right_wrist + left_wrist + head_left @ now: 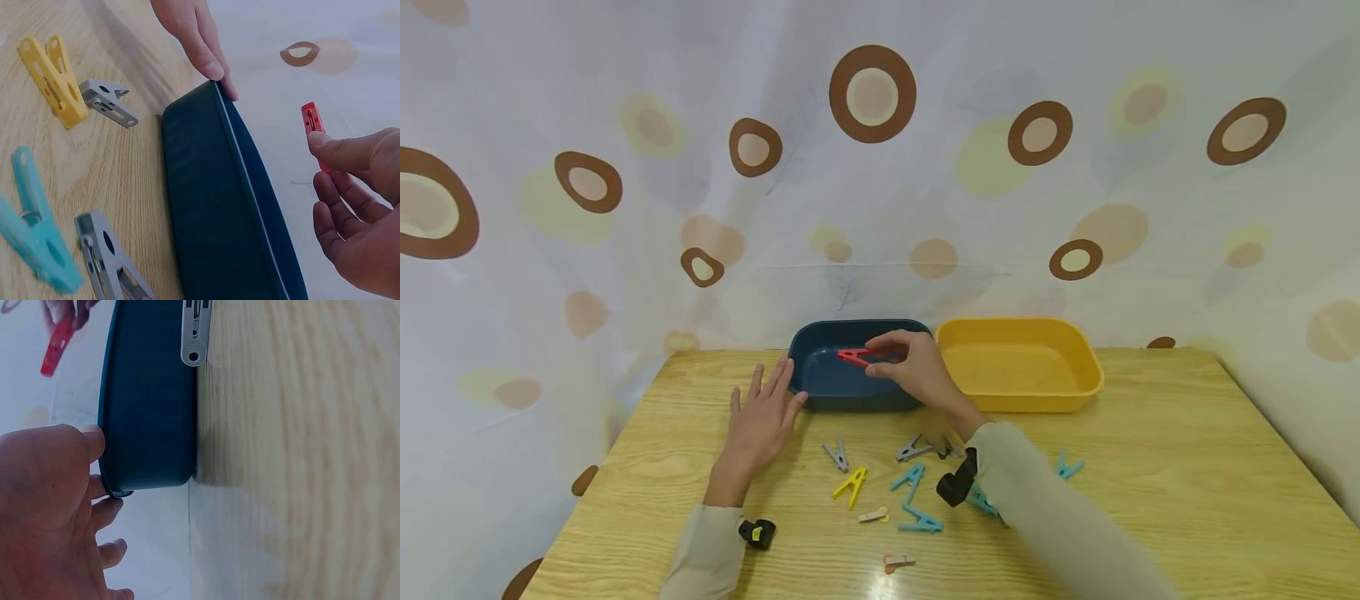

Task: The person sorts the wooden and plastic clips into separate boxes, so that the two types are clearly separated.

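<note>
One red clip (852,356) in the right grip (919,368): thumb below and index finger above pinch it by the leg end, gap between them only as wide as the clip. Its narrow end points left, away from the palm. Clip and fingertips hang above the dark blue tray (850,402), clear of its floor.

Left grip (760,423): fingers spread and nearly straight, holding nothing up; thumb and index finger touch the blue tray's rim at its left end, which lies just right of this grip.

Yellow tray (1033,403): right of the right grip, beside the blue one.

On the tabletop (1172,442), nearer the wearer than the right grip: one grey clip (841,460), to the right of the left grip; one yellow clip (858,478), just below that. A second grey clip (907,454) lies below the right grip, with turquoise clips (929,523) further below, some partly covered by the right sleeve (1037,483). Two small wooden clips, one with a yellow ornament (871,517) and one with an orange ornament (901,561), lie farthest below the right grip.
</note>
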### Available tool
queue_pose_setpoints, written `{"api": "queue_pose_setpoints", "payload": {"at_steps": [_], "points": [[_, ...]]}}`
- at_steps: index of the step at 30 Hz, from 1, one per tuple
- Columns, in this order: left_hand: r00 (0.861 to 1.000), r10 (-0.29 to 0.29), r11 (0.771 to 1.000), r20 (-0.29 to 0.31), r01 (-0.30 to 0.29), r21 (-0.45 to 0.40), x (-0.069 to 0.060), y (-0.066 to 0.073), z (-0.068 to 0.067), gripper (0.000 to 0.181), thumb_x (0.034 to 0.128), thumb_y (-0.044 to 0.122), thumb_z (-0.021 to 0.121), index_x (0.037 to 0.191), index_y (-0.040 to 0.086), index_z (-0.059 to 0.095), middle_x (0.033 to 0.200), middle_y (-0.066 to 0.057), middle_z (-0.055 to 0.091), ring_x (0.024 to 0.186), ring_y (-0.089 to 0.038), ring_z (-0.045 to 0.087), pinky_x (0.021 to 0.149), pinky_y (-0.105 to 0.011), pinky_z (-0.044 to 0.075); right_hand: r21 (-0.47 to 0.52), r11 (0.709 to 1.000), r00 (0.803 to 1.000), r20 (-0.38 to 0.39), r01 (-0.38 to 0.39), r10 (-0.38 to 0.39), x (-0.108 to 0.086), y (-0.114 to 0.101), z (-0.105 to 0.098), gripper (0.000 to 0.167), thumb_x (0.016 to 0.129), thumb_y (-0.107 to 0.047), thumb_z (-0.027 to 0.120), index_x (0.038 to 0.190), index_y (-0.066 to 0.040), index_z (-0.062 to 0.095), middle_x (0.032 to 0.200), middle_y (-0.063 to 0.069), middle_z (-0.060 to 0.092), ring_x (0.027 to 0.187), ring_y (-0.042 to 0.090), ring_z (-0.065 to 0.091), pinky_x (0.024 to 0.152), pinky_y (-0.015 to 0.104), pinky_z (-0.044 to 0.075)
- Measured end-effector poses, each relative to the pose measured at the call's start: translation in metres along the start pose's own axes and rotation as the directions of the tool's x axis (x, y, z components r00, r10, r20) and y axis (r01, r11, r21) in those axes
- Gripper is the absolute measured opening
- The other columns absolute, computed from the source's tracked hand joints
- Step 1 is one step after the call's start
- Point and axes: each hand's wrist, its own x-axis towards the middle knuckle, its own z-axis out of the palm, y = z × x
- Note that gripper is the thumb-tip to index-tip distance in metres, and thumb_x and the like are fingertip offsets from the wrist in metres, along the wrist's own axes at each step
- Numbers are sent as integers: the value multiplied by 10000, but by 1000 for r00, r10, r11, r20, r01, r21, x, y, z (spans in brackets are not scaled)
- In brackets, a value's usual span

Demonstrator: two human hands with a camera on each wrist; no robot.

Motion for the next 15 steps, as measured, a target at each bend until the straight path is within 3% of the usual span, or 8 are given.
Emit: {"api": "queue_pose_setpoints", "payload": {"at_steps": [15], "points": [[1000,0,1000,2,0,6,1,0,0,662,1110,454,376,1647,101,216,1698,-80,209,1558,-400,101,1143,-758,127,0,992,992,20,-127,127,33,10,40,269,840,-48,849,1101,-63,787,1028,97,766,872,197,715,751,312,592]]}}
